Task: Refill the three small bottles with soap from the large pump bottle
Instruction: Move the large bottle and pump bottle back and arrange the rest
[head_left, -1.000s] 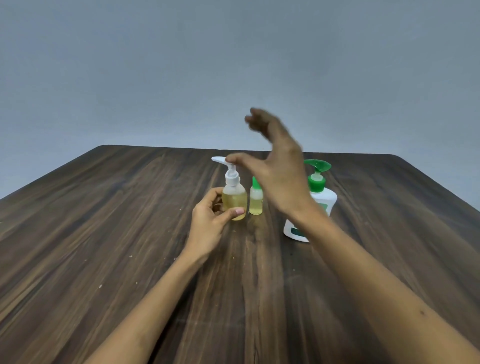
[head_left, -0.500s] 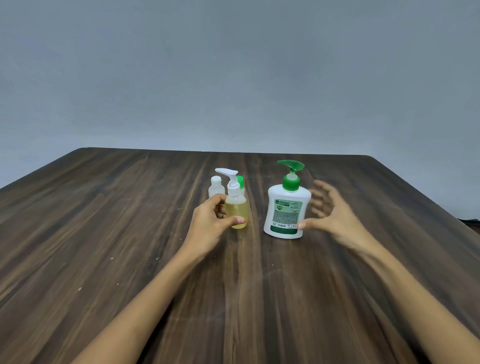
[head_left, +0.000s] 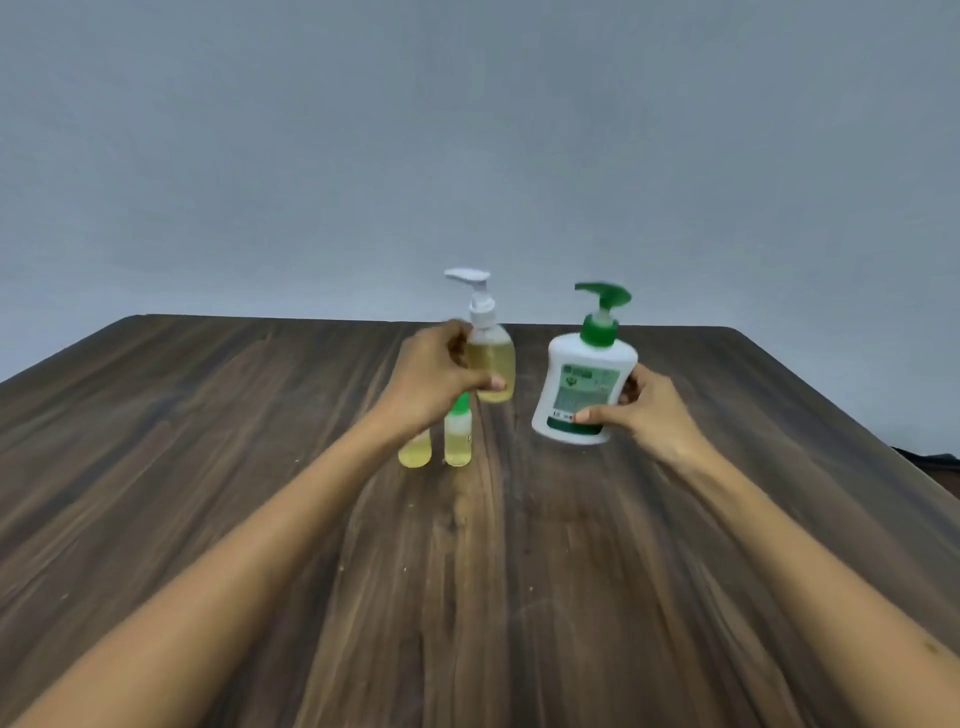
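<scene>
Dark wooden table (head_left: 208, 467), brown grain streaks running near to far, fills the lower half. Far edge is straight, corners rounded at 11 and 1 o'clock. Pale crumbs or specks scattered on the surface at 6 and 8 o'clock. Plain grey-blue wall (head_left: 467, 130) behind. Small dark object (head_left: 932, 461) at 3 o'clock, unclear.

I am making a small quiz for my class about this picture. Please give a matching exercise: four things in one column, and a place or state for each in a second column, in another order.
Things:
1. white-pump bottle
2. large pump bottle
3. green-capped bottle
4. table

States:
A. tilted, in the right hand
B. stands on the wood, nobody holds it
C. lifted, in the left hand
D. dark wood, under everything

Pairs: 1-C, 2-A, 3-B, 4-D
</scene>
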